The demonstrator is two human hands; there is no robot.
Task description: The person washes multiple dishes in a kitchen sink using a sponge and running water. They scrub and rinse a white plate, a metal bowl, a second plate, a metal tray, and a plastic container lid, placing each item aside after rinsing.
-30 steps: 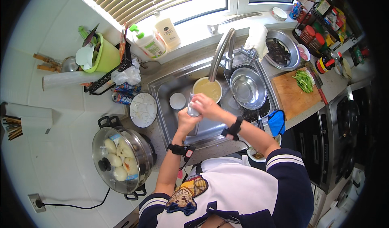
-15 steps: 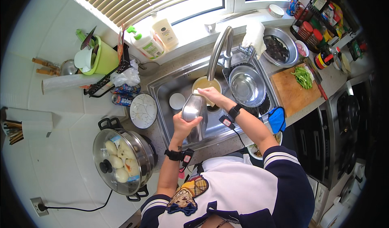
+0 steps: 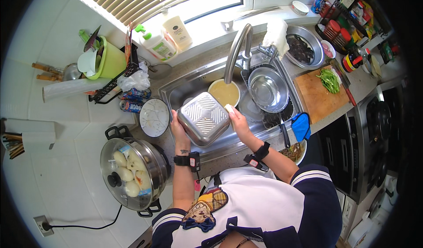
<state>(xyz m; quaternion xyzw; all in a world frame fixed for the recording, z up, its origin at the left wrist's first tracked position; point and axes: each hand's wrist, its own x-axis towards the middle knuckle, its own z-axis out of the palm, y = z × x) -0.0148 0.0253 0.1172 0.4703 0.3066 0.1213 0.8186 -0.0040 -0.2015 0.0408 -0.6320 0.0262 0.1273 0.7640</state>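
Observation:
Over the sink [image 3: 176, 94] I hold a rectangular stainless steel pan [image 3: 203, 116], tilted so that its ridged underside faces up. My left hand [image 3: 179, 131] grips its left side. In my right hand [image 3: 240, 125] is a small pale sponge [image 3: 228, 109], pressed to the pan's right side. Behind the pan a round bowl of cloudy yellowish liquid [image 3: 224, 91] sits in the sink, partly covered by the pan. The curved faucet [image 3: 233, 61] reaches over that bowl.
Right of the faucet rests a shiny metal bowl [image 3: 265, 89], with a black handle [image 3: 285, 133] below it. A cutting board [image 3: 317, 105] carries chopped greens [image 3: 328, 81] and a knife [image 3: 350, 94]. At left stand a patterned plate [image 3: 154, 118] and a lidded steamer [image 3: 132, 168].
The pan has turned from edge-on to underside up and come slightly left and nearer. My right hand has moved down from the far end to its right side, still with the sponge.

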